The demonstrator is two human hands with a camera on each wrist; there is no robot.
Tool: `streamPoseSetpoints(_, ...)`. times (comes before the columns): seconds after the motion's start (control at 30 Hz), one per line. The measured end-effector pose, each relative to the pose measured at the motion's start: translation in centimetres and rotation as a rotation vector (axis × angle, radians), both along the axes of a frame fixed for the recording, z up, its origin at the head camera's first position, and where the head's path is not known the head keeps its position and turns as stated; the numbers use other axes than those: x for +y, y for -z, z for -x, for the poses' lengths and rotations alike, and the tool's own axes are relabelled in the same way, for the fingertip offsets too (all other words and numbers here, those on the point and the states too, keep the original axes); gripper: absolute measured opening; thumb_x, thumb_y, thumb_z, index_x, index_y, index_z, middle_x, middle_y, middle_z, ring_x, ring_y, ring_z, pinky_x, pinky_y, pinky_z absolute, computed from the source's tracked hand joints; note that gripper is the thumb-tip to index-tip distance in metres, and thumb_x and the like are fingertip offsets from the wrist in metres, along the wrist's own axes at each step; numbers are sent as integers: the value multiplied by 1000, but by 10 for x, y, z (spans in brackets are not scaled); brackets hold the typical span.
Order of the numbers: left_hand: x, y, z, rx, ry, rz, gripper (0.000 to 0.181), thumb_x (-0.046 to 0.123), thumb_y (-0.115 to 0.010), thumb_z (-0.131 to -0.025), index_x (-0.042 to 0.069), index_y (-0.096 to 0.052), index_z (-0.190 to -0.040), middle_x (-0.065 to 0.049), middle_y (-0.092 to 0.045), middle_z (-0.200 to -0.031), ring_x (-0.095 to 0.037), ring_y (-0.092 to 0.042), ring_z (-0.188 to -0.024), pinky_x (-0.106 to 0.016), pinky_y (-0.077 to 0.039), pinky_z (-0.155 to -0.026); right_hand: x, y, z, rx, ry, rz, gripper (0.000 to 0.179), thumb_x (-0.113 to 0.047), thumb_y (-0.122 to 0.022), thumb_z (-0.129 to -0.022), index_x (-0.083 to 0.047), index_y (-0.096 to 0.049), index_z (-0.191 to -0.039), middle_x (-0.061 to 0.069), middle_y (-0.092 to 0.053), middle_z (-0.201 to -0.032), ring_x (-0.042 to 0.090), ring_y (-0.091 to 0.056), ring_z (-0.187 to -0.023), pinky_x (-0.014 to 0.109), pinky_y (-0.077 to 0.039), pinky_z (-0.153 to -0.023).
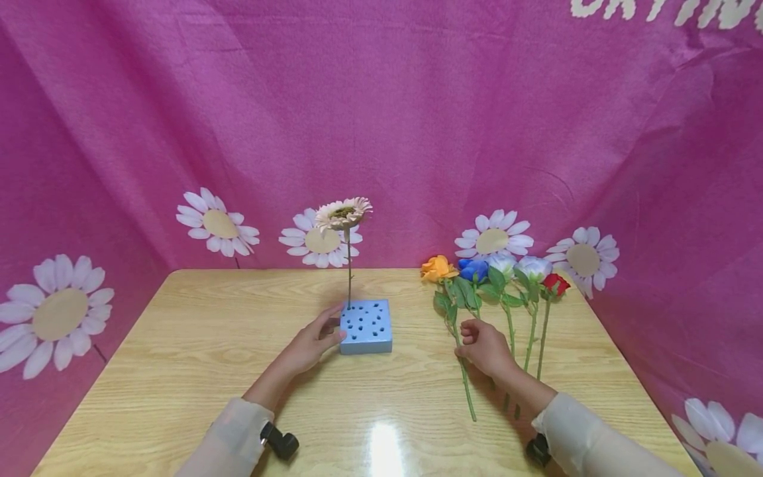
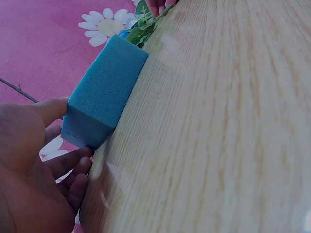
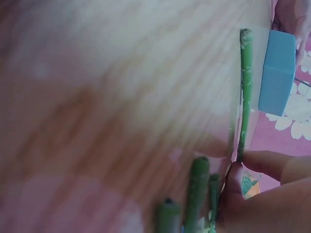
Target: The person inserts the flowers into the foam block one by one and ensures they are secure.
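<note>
A light blue foam block [image 1: 366, 326] with several holes in its top sits on the table. One pale gerbera daisy [image 1: 344, 213] stands upright in its back left part. My left hand [image 1: 310, 341] holds the block's left side between thumb and fingers; the left wrist view shows the fingertips [image 2: 86, 153] at its lower edge. To the right lies an orange rose [image 1: 438, 269] with a long green stem. My right hand [image 1: 485, 348] pinches this stem [image 3: 246, 82] between thumb and finger, low over the table.
Beside the orange rose lie a blue rose [image 1: 473, 269], two pale white-blue flowers [image 1: 533, 267] and a red rose [image 1: 556, 285], stems toward me. Some stems pass under my right forearm. A pink cloth [image 1: 393, 132] with printed daisies closes off the wooden table [image 1: 226, 331] at the back and sides.
</note>
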State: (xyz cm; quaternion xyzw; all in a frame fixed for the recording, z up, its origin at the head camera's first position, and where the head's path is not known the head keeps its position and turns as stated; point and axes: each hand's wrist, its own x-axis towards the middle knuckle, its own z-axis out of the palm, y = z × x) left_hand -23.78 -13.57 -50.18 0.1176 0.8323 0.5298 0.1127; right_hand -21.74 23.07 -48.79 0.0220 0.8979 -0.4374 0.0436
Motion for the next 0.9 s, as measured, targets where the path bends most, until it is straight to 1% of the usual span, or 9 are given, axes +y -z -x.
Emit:
streamPoseSetpoints(0.13, 0, -1, -2, -8, -4, 7, 63, 24, -60, -106, 22, -33, -163, -19, -46, -157, -39, -41, -146, -54, -30, -123, 0, -3, 1, -16, -7, 14, 53, 2, -78, -82, 11, -59, -131, 22, -66, -118, 29, -64, -102, 26, -53, -70)
streamPoseSetpoints(0.23, 0, -2, -3, -7, -6, 11, 63, 26, -61, -106, 24, -33, -163, -19, -46, -157, -41, -41, -146, -55, -30, -122, 2, -4, 3, -33, -19, 50, 54, 2, -76, -80, 13, -59, -131, 24, -67, -119, 30, -65, -103, 28, -56, -72)
streamPoseSetpoints(0.33, -1, -2, -3, 0, -6, 9, 63, 27, -61, -105, 24, -34, -163, -19, -47, -156, -41, -41, -146, -55, -29, -122, 4, -6, 6, -43, -47, 102, 53, 2, -71, -80, 16, -58, -130, 25, -68, -113, 28, -66, -96, 30, -58, -72)
streamPoseSetpoints(0.47, -1, -1, -3, 3, -5, 7, 63, 27, -61, -105, 24, -34, -163, -19, -46, -157, -42, -41, -146, -56, -29, -123, 6, -10, 9, -57, -99, 164, 48, 3, -65, -83, 20, -56, -127, 19, -68, -99, 19, -64, -82, 27, -55, -65)
streamPoseSetpoints(0.53, -1, -1, -3, -1, -6, 9, 64, 27, -61, -105, 25, -34, -163, -19, -46, -157, -41, -40, -146, -55, -28, -123, 5, -11, 10, -77, -115, 178, 47, 4, -64, -86, 21, -54, -128, 19, -68, -98, 18, -65, -84, 25, -53, -65)
streamPoseSetpoints(0.6, -1, 0, -2, -6, -5, 9, 64, 27, -61, -105, 26, -33, -163, -18, -45, -158, -40, -40, -147, -54, -28, -124, 4, -13, 11, -96, -118, 188, 48, 5, -63, -87, 22, -52, -130, 23, -69, -102, 19, -67, -89, 23, -53, -68)
streamPoseSetpoints(0.67, -1, 0, -2, -10, -4, 14, 64, 28, -61, -105, 27, -33, -163, -17, -45, -158, -40, -39, -148, -53, -28, -124, 3, -18, 10, -124, -128, 211, 51, 6, -62, -88, 24, -48, -133, 28, -68, -106, 20, -68, -93, 25, -56, -72)
streamPoseSetpoints(0.8, -1, 0, -1, -14, -3, 18, 64, 28, -61, -105, 27, -33, -163, -17, -44, -159, -39, -39, -148, -53, -28, -124, 5, -21, 11, -212, -112, 349, 52, 4, -60, -96, 24, -40, -139, 29, -69, -108, 18, -71, -88, 32, -61, -77)
streamPoseSetpoints(0.9, -1, -1, -1, -10, -5, 16, 63, 27, -61, -105, 26, -34, -163, -17, -45, -159, -39, -40, -148, -53, -28, -124, 8, -19, 12, -282, -90, 484, 52, 1, -58, -100, 23, -36, -141, 21, -72, -103, 16, -73, -85, 33, -63, -79)
